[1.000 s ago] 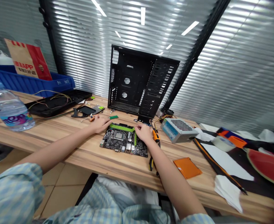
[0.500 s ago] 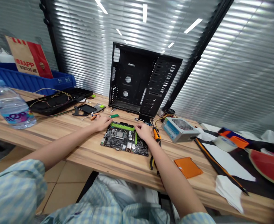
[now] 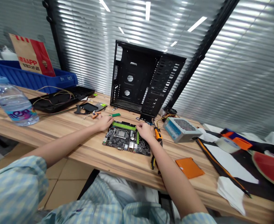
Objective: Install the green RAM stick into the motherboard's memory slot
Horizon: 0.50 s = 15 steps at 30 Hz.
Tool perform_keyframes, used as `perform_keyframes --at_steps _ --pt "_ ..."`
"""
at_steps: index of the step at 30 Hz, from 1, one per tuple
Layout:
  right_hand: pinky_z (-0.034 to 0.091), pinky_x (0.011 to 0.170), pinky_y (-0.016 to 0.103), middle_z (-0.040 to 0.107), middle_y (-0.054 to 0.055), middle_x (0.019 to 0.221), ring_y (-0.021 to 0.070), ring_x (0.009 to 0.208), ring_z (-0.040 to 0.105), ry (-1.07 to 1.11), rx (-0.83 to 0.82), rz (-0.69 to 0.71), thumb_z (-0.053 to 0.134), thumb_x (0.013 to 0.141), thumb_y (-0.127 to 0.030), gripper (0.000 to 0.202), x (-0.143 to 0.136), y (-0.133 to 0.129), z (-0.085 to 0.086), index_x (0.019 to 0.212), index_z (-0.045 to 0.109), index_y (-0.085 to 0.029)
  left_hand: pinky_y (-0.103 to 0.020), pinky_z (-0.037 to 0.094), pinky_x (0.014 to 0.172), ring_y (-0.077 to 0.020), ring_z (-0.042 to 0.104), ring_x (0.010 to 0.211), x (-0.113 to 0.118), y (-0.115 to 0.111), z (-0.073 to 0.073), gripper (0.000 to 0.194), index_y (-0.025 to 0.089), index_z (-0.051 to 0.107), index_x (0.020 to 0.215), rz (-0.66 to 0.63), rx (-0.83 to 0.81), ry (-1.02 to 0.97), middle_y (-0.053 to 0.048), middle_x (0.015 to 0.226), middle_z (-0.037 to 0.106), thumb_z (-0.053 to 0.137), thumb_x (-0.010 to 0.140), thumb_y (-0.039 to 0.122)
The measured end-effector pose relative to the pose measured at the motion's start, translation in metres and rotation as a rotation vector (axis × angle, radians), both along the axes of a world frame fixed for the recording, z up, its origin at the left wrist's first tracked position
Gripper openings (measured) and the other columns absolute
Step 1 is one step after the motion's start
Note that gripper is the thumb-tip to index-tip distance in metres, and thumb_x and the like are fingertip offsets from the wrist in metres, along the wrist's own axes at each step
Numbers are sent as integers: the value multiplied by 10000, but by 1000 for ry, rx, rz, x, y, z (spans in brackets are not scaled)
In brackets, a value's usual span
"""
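Observation:
A black motherboard [image 3: 121,133] with green slots lies flat on the wooden table. My left hand [image 3: 104,122] is at its far left corner, fingers bent, fingertips by the end of the long green slot. At the far right part of the board is my right hand [image 3: 144,130], its fingers closed together near the other end of that slot. Whatever the fingertips pinch, if anything, is too small to make out. A green memory stick [image 3: 115,115] lies just beyond my left hand.
Behind the board stands an open black computer case [image 3: 137,81]. A power supply [image 3: 182,129], an orange-handled screwdriver [image 3: 158,134] and an orange square case [image 3: 189,168] are on the right. Leftward are a water bottle [image 3: 15,104], a black panel [image 3: 57,99] and a blue bin [image 3: 34,77].
The whole view has shifted slightly, with things a little farther right in the picture. Both hands remain at the same places on the motherboard.

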State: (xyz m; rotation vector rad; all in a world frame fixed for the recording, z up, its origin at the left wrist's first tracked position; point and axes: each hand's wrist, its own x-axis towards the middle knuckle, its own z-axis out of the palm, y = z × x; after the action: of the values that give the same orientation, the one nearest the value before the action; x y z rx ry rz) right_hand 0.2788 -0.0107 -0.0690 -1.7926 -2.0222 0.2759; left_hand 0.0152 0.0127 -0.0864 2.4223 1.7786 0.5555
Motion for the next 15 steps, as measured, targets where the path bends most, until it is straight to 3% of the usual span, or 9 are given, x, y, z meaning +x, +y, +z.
perform_keyframes --at_steps 5,15 --pt "361 824 306 700 46 777 209 875 610 8 6 -5 486 839 -281 271 1 0 0 717 707 -183 -431 382 829 -310 604 884 1 -2 1 498 159 633 849 74 -26 10 -112 875 684 230 942 437" --pt "343 689 256 625 16 634 174 720 568 33 52 14 465 810 -279 280 3 2 -5 624 648 -179 -472 361 877 -335 595 947 0 -2 2 523 169 661 974 85 -60 29 -115 944 691 231 942 464"
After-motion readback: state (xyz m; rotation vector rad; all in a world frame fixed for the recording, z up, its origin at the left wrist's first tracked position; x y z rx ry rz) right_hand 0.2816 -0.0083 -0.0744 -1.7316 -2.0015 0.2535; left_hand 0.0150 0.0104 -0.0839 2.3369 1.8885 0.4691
